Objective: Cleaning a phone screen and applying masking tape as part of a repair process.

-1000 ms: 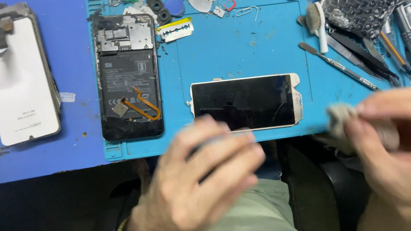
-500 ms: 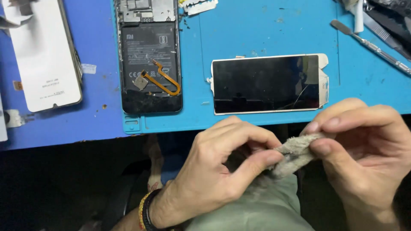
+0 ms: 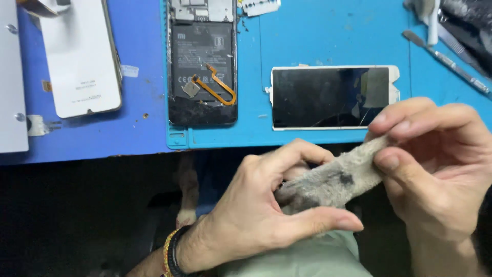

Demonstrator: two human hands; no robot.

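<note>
Beyond the two grips, on the far side of the hands, the counter (image 3: 77, 138) carried a blue covering with a lighter blue work mat (image 3: 328, 36) laid over its right part. Up and to the left of the grips, well apart from them, a white back cover (image 3: 79, 59) lay flat on the darker blue. Nearer, above the left hand's grip, an opened phone body (image 3: 203, 61) lay face down on the mat with its dark battery showing and an orange flex cable (image 3: 218, 88) curling across the lower part. Just above the right hand's grip, a detached phone screen (image 3: 333, 96) lay lengthwise on the mat, glass up, dark and with fine cracks near its lower edge. Up and to the right, near the frame's corner, a slim metal pry tool (image 3: 446, 59) lay slanted on the mat.

Below the counter's edge, the left hand (image 3: 256, 210) closed thumb and fingers on one end of a grey, dirt-stained cloth (image 3: 333, 177), holding it firmly. The right hand (image 3: 435, 164) pinched the cloth's other end between thumb and forefinger, so the cloth stretched between the two grips, rising toward the right. The cloth hung in the air over the person's lap, clear of the counter and just below the screen. A beaded bracelet (image 3: 171, 251) sat on the left wrist.
</note>
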